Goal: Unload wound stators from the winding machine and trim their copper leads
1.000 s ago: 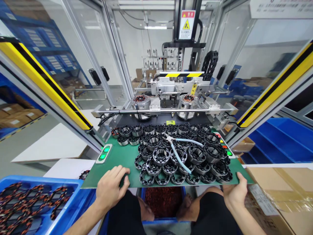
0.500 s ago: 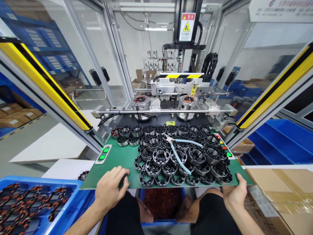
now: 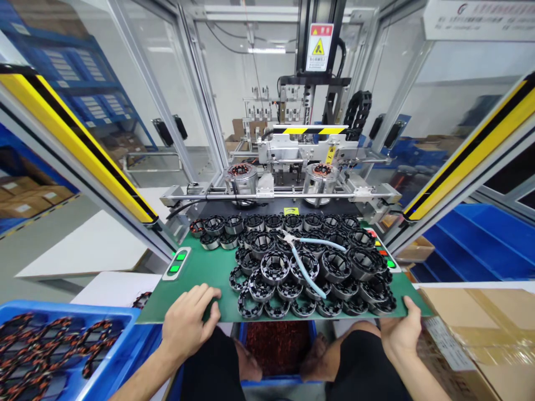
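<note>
My left hand point(image 3: 189, 318) rests on the front left of the green worktop point(image 3: 196, 273), fingers loosely bent, thumb apart, nothing held. At the front right edge, my right hand point(image 3: 403, 329) grips the worktop, thumb on top and fingers mostly hidden beneath. Between the hands lie several black-and-silver stator cores point(image 3: 276, 267), stacked in rows and partly piled up. Diagonal cutters point(image 3: 307, 264) with pale blue handles lie spread on top of them. Behind, two stators with copper wire, a left one point(image 3: 241, 171) and a right one point(image 3: 321, 170), sit in metal holders on the machine.
A blue bin point(image 3: 125, 328) of wound stators stands at lower left, a cardboard box point(image 3: 480, 317) at right. Below the worktop, another bin point(image 3: 279, 348) contains copper-coloured scraps. Yellow-black light bars point(image 3: 83, 150) flank the opening. Green-lit button panels point(image 3: 177, 263) sit on the worktop.
The machine's horizontal front rail has shifted slightly toward me. Both hands, the cutters and the stator cores look unmoved.
</note>
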The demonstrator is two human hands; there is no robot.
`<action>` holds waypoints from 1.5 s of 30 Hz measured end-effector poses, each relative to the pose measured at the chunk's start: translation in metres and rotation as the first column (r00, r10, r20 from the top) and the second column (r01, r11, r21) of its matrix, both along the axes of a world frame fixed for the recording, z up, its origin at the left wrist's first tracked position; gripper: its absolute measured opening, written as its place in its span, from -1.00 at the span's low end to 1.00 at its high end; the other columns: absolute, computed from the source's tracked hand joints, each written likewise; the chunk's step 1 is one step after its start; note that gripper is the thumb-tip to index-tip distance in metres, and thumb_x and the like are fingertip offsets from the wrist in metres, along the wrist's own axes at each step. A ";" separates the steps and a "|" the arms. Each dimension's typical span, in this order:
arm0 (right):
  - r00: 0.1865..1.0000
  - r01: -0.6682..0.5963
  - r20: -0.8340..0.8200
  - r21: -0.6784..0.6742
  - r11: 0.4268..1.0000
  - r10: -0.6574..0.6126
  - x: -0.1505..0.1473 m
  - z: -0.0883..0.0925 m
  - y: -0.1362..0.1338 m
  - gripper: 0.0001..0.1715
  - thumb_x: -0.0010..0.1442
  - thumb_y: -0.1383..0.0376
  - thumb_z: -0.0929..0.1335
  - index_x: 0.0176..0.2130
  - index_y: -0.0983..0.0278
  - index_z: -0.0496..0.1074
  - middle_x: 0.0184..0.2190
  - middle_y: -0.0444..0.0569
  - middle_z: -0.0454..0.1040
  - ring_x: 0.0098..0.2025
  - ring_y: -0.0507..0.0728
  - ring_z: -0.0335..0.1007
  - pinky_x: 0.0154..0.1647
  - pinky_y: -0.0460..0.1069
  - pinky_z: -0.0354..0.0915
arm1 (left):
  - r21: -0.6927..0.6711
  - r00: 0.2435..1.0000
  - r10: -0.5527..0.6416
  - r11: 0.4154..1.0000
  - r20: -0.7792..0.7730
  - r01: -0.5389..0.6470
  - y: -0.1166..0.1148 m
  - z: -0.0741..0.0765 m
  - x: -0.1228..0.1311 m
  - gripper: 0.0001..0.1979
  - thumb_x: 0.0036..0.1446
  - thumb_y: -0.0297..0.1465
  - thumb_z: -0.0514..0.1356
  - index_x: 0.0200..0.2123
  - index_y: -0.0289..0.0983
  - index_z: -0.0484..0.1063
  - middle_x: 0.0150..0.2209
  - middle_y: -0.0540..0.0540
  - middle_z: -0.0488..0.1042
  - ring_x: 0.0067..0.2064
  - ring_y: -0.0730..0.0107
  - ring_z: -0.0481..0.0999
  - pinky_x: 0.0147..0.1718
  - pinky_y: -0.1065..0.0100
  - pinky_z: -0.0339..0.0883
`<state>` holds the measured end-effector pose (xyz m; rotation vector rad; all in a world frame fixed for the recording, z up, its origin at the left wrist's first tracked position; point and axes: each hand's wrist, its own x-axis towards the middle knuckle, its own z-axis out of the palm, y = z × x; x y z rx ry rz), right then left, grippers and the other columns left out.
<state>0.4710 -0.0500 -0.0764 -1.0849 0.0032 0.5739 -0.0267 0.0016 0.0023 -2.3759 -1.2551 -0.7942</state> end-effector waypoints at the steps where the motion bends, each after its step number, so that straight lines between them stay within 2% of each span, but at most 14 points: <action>1: 1.000 0.000 0.002 0.002 1.000 0.000 -0.001 0.001 0.000 -0.44 0.14 0.08 0.48 0.11 0.15 0.65 0.17 -0.15 0.74 0.32 0.21 0.61 0.47 0.17 0.52 | -0.002 1.000 0.001 1.000 0.001 -0.001 0.000 0.000 0.000 -0.83 0.50 -0.46 0.13 -0.14 -0.16 0.51 -0.27 -0.02 0.58 -0.27 0.24 0.48 -0.21 0.22 0.29; 7: 1.000 0.006 -0.001 0.011 1.000 -0.005 -0.002 0.002 0.001 -0.44 0.15 0.09 0.48 0.11 0.17 0.65 0.16 -0.14 0.74 0.31 0.19 0.61 0.45 0.11 0.53 | 0.011 1.000 -0.006 1.000 0.008 0.006 0.000 0.002 0.002 -0.84 0.48 -0.47 0.15 -0.15 -0.16 0.52 -0.27 -0.02 0.59 -0.28 0.24 0.48 -0.22 0.23 0.30; 14: 1.000 -0.003 0.009 0.009 1.000 0.003 -0.002 0.002 0.001 -0.48 0.13 0.08 0.48 0.06 0.17 0.64 0.12 -0.13 0.75 0.31 0.21 0.61 0.44 0.14 0.54 | 0.004 1.000 -0.002 1.000 0.012 0.002 -0.001 0.003 0.002 -0.84 0.48 -0.47 0.14 -0.15 -0.16 0.51 -0.27 -0.02 0.60 -0.27 0.23 0.49 -0.21 0.23 0.30; 24: 1.000 -0.001 0.009 0.007 1.000 0.001 -0.001 0.003 0.000 -0.47 0.10 0.07 0.49 0.05 0.15 0.64 0.10 -0.17 0.75 0.34 0.18 0.58 0.53 0.09 0.43 | 0.008 1.000 -0.010 1.000 0.006 0.010 0.000 0.003 0.003 -0.84 0.48 -0.47 0.14 -0.15 -0.17 0.51 -0.28 -0.02 0.58 -0.28 0.24 0.47 -0.23 0.23 0.29; 31: 1.000 -0.013 0.003 -0.005 1.000 0.013 0.000 0.001 -0.001 -0.46 0.12 0.06 0.50 0.07 0.17 0.64 0.10 -0.12 0.75 0.28 0.22 0.63 0.40 0.15 0.57 | 0.000 1.000 0.014 1.000 0.001 -0.014 0.000 0.001 0.001 -0.83 0.47 -0.45 0.14 -0.16 -0.17 0.54 -0.28 -0.02 0.60 -0.28 0.25 0.49 -0.23 0.21 0.32; 38: 1.000 -0.003 -0.021 -0.002 1.000 0.003 -0.002 0.003 0.000 -0.44 0.14 0.09 0.47 0.11 0.17 0.65 0.18 -0.14 0.73 0.29 0.18 0.62 0.54 0.11 0.43 | -0.008 1.000 0.010 1.000 -0.003 -0.010 0.001 -0.001 0.000 -0.83 0.49 -0.46 0.13 -0.14 -0.16 0.52 -0.26 -0.02 0.59 -0.27 0.24 0.49 -0.22 0.22 0.31; 45: 1.000 -0.008 -0.020 -0.002 1.000 0.008 -0.002 0.004 0.000 -0.45 0.14 0.07 0.48 0.10 0.13 0.64 0.15 -0.17 0.74 0.33 0.19 0.60 0.49 0.13 0.48 | 0.001 1.000 0.000 1.000 0.004 0.000 0.000 0.002 0.001 -0.84 0.49 -0.46 0.13 -0.14 -0.16 0.50 -0.28 -0.01 0.57 -0.28 0.24 0.47 -0.22 0.23 0.30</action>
